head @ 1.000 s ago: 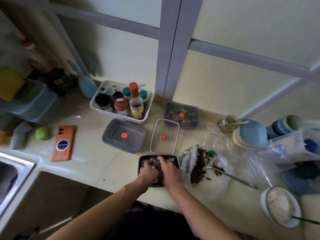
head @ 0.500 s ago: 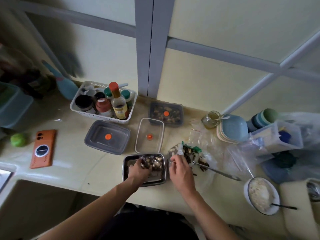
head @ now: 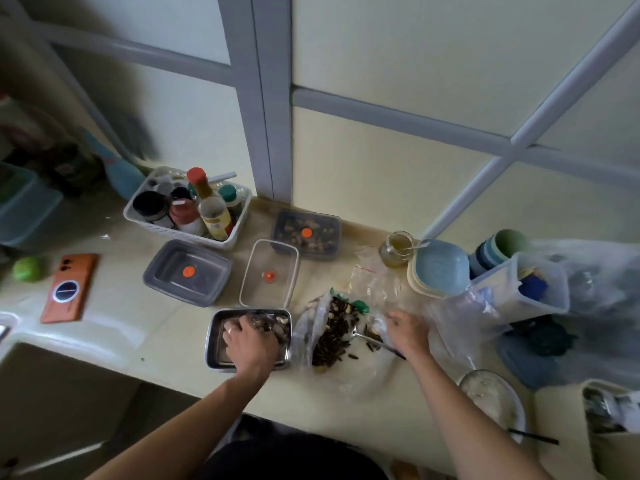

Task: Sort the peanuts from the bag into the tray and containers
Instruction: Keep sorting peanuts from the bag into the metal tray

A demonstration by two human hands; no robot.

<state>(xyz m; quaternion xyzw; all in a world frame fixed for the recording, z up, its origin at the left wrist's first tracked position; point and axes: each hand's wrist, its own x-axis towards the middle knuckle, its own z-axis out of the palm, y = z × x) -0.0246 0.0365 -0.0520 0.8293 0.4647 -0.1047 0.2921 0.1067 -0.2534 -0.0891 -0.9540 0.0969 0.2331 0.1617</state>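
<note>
Left hand (head: 250,338): fingers curled down over the peanuts (head: 275,323) in the metal tray (head: 214,344), grasping at the pile; the fingertips are buried, so I log no count. Right hand (head: 408,329): over the clear bag (head: 311,323), fingers loosely bent and pointing left. A spoon (head: 372,338) lies in the bag with its handle running under this hand. I cannot tell whether the hand is clenched on the spoon or the bag, or released.

The tray sits at the counter (head: 166,341) edge, the bag just beside it on the right, open, with dark shelled pieces (head: 332,336) spilling inside. Behind the tray are a clear container (head: 250,271) and a grey container (head: 162,268), each bearing an orange dot. Farther back is a third container (head: 325,247), holding nuts. An orange phone (head: 69,289) lies well to the left.
</note>
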